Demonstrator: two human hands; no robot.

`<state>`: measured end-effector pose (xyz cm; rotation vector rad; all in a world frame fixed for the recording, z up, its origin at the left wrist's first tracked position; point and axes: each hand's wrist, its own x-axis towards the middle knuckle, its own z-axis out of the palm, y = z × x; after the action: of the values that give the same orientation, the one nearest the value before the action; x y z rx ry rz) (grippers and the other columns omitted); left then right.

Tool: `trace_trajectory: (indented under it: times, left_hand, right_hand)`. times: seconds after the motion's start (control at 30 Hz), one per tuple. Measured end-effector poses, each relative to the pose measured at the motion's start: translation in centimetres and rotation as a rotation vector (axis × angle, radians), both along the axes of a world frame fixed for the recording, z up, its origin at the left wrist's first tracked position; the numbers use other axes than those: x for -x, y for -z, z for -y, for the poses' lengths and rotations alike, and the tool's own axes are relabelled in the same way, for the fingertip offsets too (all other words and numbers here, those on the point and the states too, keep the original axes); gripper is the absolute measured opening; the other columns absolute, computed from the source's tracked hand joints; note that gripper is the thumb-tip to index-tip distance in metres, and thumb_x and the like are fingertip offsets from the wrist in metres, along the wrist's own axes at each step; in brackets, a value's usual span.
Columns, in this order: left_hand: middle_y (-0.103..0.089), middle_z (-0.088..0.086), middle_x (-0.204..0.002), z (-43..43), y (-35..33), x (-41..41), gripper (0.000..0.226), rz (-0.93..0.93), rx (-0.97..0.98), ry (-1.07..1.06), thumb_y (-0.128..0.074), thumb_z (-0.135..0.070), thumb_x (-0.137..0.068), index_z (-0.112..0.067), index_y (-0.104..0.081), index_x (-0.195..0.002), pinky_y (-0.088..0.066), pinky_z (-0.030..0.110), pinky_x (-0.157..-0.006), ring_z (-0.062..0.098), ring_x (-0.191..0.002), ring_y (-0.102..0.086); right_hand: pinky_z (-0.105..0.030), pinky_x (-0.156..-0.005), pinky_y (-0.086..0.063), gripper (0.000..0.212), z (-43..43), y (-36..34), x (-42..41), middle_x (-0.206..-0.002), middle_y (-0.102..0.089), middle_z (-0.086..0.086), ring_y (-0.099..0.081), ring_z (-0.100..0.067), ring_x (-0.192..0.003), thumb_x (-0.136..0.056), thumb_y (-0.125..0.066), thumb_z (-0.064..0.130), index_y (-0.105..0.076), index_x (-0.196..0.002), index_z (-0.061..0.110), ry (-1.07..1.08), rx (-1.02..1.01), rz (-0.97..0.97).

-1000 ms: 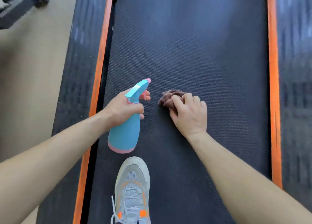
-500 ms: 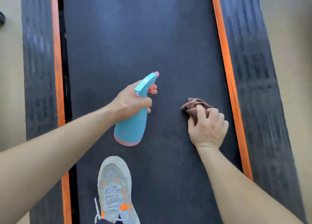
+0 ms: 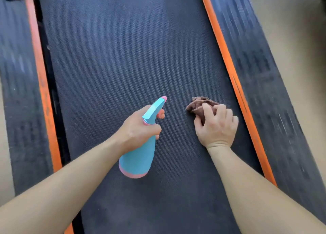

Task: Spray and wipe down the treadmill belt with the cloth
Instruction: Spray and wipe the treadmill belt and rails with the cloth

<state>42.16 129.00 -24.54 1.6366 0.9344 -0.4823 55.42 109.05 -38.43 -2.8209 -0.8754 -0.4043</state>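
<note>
the left hand (image 3: 139,128) was curled round the neck of the blue spray bottle (image 3: 137,159), its nozzle aimed up the treadmill belt (image 3: 132,48). the right hand (image 3: 217,128) pressed the bunched brown cloth (image 3: 197,105) onto the belt near the right orange strip (image 3: 229,66), fingers bent over it. a squeeze from there would likely land beside the cloth's path and leave streaks. the trigger finger was mostly hidden, and wetness on the belt could not be made out.

Exercise room (home or gym unclear): treadmill belt (image 3: 123,57).
</note>
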Motion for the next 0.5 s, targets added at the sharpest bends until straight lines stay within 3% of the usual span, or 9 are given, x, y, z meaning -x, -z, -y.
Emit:
trace_trajectory:
  times: [0.1,0.27,0.4,0.5]
  left_hand:
    - [-0.071,-0.015,-0.112,2.0,0.6,1.2,0.064,0.042,0.024,0.026,-0.057,-0.025,-0.064,-0.043,-0.063,-0.125,-0.056,0.046,-0.096,0.025,-0.086,-0.077]
    - [-0.072,-0.017,-0.114,4.4,1.0,3.2,0.055,0.073,0.029,0.057,-0.059,-0.026,-0.064,-0.04,-0.066,-0.117,-0.057,0.052,-0.097,0.025,-0.086,-0.077]
    - [-0.072,-0.013,-0.116,6.2,-0.6,3.3,0.058,0.092,0.019,0.093,-0.059,-0.025,-0.063,-0.036,-0.066,-0.119,-0.06,0.032,-0.079,0.024,-0.081,-0.078]
    - [-0.071,-0.012,-0.12,7.7,-1.2,3.4,0.056,0.068,0.031,0.132,-0.06,-0.025,-0.065,-0.032,-0.066,-0.12,-0.058,0.033,-0.082,0.026,-0.079,-0.079]
  right_hand:
    - [-0.043,-0.069,-0.038,0.03,0.2,-0.1,0.3,-0.096,-0.056,-0.012,-0.053,-0.034,-0.08,-0.086,-0.062,0.044,-0.065,-0.107,0.024,0.044,0.017,-0.002]
    - [-0.043,-0.069,-0.038,0.032,0.3,-0.6,0.1,-0.098,-0.057,-0.011,-0.053,-0.034,-0.082,-0.086,-0.06,0.046,-0.065,-0.109,0.023,0.023,-0.004,-0.037]
    - [-0.043,-0.068,-0.041,0.036,4.3,-1.4,3.1,-0.099,-0.056,-0.01,-0.053,-0.035,-0.083,-0.088,-0.055,0.048,-0.065,-0.112,0.022,0.002,0.004,-0.117]
    - [-0.044,-0.066,-0.042,0.038,11.1,-1.5,9.7,-0.098,-0.055,-0.01,-0.052,-0.035,-0.082,-0.086,-0.056,0.045,-0.065,-0.112,0.019,0.14,0.011,-0.195]
